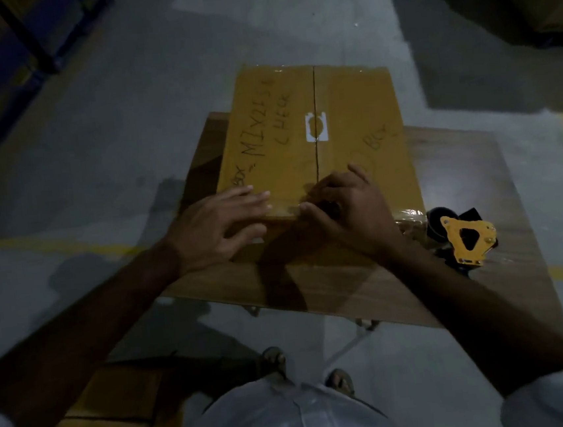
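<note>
Both bare forearms [109,298] reach forward, converging. The left hand [219,226] lies palm down, fingers straight and slightly spread. Just right of it, the right hand [345,210] shows its back, fingers curled under, thumb pointing toward the left hand.

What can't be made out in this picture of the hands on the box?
Head view:
1. What the right hand holds, if anything: hidden under its curled fingers.
2. Near edge of the box: partly covered by it and the left hand.
3. Handwriting there: partly too blurred to read.
4. Roll in the tape dispenser: lost in shadow.
</note>
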